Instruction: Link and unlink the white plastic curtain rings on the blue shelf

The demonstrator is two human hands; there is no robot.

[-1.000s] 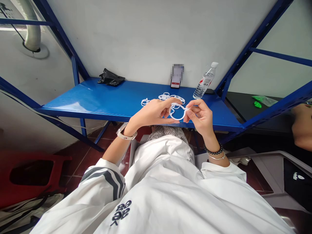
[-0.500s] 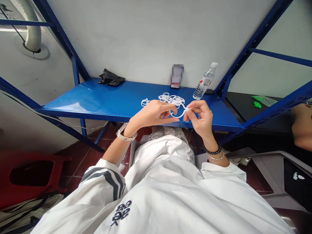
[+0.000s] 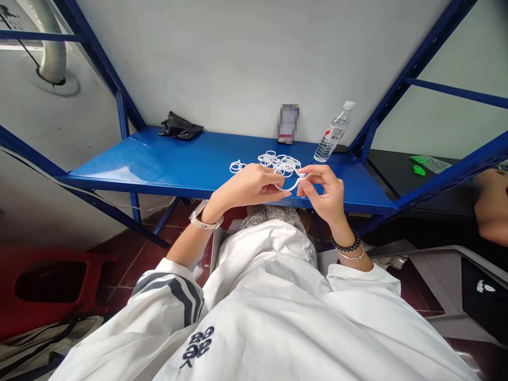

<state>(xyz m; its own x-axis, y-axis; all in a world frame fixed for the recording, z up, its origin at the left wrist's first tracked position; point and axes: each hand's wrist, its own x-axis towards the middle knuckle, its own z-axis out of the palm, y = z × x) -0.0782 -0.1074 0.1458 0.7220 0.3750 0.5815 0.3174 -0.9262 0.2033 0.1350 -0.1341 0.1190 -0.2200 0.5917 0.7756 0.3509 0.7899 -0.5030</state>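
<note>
A thin white ring (image 3: 292, 188) is held between my two hands over the front edge of the blue table. At its right side, where there is a small joint or clasp, my right hand (image 3: 324, 191) pinches it between thumb and fingertips. My left hand (image 3: 260, 185) has its fingers curled at the ring's left side, and part of the ring is hidden behind them. Just beyond my hands lies a pile of similar white rings (image 3: 273, 159). A smaller group of white rings (image 3: 237, 166) rests to the left of the pile.
On the blue table (image 3: 174, 159), a black plastic bag (image 3: 180, 127) lies at the back left. A phone (image 3: 288, 124) leans against the wall, and a water bottle (image 3: 334, 135) stands tilted-looking to its right. Another person's arm (image 3: 492, 206) shows at the far right.
My right hand has shifted slightly left, with its fingers still on the ring's joint. The left hand has barely moved.
</note>
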